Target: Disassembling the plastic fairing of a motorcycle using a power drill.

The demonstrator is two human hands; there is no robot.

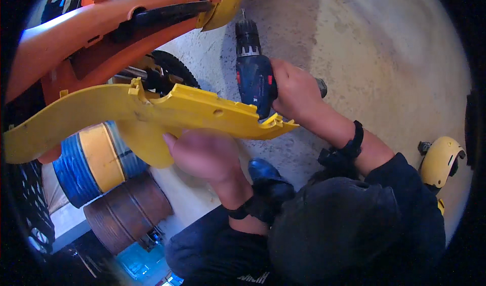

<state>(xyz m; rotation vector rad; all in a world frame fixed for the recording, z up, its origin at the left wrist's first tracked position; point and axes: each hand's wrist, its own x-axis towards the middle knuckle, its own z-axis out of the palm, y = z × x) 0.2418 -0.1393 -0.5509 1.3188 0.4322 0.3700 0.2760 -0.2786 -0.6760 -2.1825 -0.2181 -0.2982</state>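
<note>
My right hand (296, 91) grips a dark blue cordless drill (253, 83), which points toward the top of the head view with a thin bit in its chuck. My left hand (202, 154), blurred, is closed at the lower edge of a long yellow plastic panel (197, 109) and holds it; some fingertips are hidden. The panel crosses the lower part of the drill from my view and has tabs along its upper edge. Above it is orange bodywork (66, 53) with a dark strip in a recess and a yellow piece at its right end.
A black tyre (177, 68) sits behind the bodywork. Blue-and-yellow (101, 159) and rusty (126, 210) barrels lie at lower left, near a turquoise container (139, 260). A yellow part (438, 164) rests on the concrete floor (385, 58) at right. My dark shoe (263, 172) shows below.
</note>
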